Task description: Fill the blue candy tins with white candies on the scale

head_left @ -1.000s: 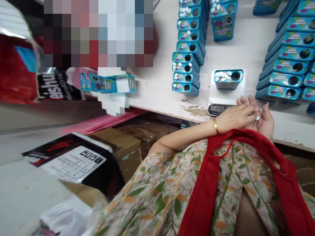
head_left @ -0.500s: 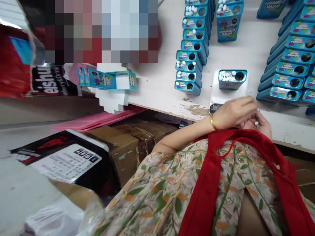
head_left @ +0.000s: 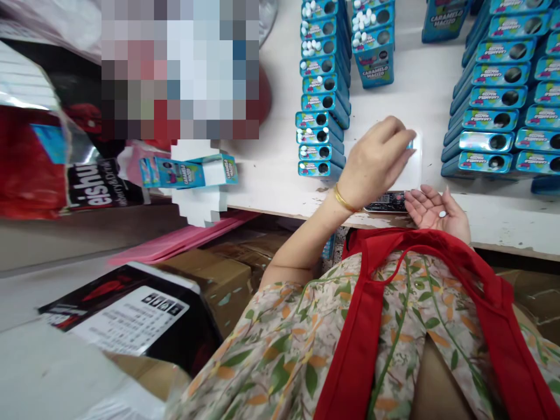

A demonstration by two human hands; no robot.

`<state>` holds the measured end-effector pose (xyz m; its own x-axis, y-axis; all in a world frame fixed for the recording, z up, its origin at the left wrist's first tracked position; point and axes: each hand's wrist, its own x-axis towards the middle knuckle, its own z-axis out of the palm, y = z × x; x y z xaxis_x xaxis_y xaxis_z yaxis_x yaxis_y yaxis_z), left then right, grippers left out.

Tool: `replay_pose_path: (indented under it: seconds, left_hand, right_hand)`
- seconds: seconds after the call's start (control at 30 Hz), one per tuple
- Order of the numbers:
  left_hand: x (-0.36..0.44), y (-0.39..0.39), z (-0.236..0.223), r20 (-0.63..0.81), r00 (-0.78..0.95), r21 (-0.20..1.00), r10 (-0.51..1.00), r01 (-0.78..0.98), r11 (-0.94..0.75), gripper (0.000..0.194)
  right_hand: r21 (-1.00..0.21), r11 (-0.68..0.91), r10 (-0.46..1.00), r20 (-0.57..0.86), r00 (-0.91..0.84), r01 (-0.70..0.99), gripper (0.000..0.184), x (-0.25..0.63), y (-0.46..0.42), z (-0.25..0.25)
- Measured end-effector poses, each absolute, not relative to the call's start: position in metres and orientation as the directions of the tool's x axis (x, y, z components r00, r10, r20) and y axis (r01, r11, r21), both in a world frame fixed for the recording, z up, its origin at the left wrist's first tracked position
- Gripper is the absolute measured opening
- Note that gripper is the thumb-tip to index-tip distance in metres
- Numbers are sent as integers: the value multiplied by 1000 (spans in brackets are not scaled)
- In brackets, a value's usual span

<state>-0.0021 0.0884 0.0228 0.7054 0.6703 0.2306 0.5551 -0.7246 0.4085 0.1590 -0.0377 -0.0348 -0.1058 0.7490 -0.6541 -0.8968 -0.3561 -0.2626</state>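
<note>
My left hand (head_left: 378, 154), a gold bangle at its wrist, reaches over a small digital scale (head_left: 417, 166). Its thumb and fingers are drawn together above the weighing plate; anything between the tips is too small to make out. A sliver of blue shows by the fingertips, and the hand covers the rest of the plate. Palm up at the table's front edge, my right hand (head_left: 437, 213) lies open, fingers stretched and slightly curled. One white candy (head_left: 443, 214) rests on its palm. Part of the scale's display (head_left: 385, 200) shows between the hands.
Blue candy tins (head_left: 317, 119) stand in a row to the left, some with white candies on their lids. More tins (head_left: 374, 49) stand behind the scale, and rows of tins (head_left: 485, 119) on the right. An unfolded carton (head_left: 199, 201) and another person are at the left.
My left hand has moved from my right palm up and left over the scale, covering the tin there. My right hand has opened out. The view has shifted slightly.
</note>
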Motion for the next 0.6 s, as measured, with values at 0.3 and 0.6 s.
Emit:
replay_pose_path:
  seconds: [0.3, 0.6]
  left_hand:
    - [44, 3, -25, 22, 945, 366, 325, 295, -883, 37]
    - [11, 50, -2, 304, 701, 411, 645, 514, -753, 38]
  right_hand:
    - [-348, -393, 739, -671, -67, -851, 57, 163, -45, -24]
    - [-339, -359, 785, -613, -85, -870, 55, 157, -42, -33]
